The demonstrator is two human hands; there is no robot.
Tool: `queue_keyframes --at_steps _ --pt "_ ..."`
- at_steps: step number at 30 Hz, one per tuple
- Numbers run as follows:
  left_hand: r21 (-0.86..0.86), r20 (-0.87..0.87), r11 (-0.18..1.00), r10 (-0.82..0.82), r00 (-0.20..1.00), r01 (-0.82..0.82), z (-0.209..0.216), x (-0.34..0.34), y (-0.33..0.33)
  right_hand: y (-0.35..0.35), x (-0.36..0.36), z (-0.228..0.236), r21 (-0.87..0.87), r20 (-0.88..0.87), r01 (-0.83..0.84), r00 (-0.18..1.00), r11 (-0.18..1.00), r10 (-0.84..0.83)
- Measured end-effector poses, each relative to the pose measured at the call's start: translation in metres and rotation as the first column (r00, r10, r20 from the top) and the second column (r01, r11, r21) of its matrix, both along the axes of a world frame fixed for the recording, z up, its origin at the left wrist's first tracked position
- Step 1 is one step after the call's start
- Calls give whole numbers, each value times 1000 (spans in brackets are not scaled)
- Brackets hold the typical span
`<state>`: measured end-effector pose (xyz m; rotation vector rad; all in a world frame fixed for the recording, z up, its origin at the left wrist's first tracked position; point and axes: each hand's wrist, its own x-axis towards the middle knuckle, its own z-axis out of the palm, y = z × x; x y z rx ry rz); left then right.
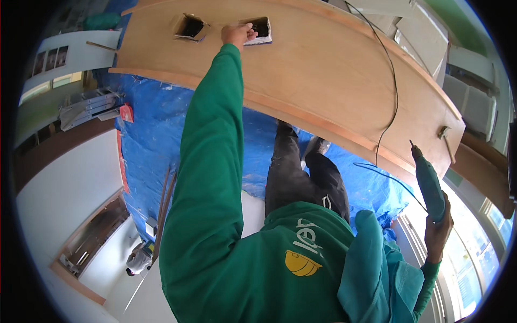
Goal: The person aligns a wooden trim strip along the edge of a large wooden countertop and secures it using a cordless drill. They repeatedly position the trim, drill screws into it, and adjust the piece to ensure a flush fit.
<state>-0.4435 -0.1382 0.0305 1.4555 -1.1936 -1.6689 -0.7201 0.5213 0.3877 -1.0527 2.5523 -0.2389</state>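
My left hand point(238, 35) reaches far forward to an open carton point(265, 39) filled with small dark pieces, perhaps screws. Its thumb and fingers are drawn together at the carton's edge; whatever is between them is too small to make out. Left of it stands a second open carton point(200, 36), also with dark contents. Off to the right, my right hand point(435, 237) grips a green corded drill point(429, 185) by its rear part, with the bit pointing up and away. The dark power cord point(396, 89) runs from the drill across the wooden board.
The long wooden board point(323, 75) carries both cartons and, at its right end, a hammer point(446, 141). Blue sheeting point(145, 102) covers the floor. A folded metal ladder point(89, 109) and a red dustpan point(126, 113) are at left. Another person point(139, 259) is farther off, lower left.
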Motion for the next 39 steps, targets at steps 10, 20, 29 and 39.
queue_keyframes --at_steps 10,20,29,39 --pt "27 -4 992 -121 993 121 -44 -3 -22 -40 28 -6 109 57 168 983 980 -175" --pt "-79 943 407 -265 200 910 -84 -19 -77 -67 82 -16 85 108 263 957 961 -271" --pt "18 927 739 -265 266 673 -130 -53 -64 -87 134 -13 177 106 418 892 891 -440" --pt "-175 941 601 -131 311 780 -66 -32 -54 -95 127 -11 172 157 419 882 892 -444"
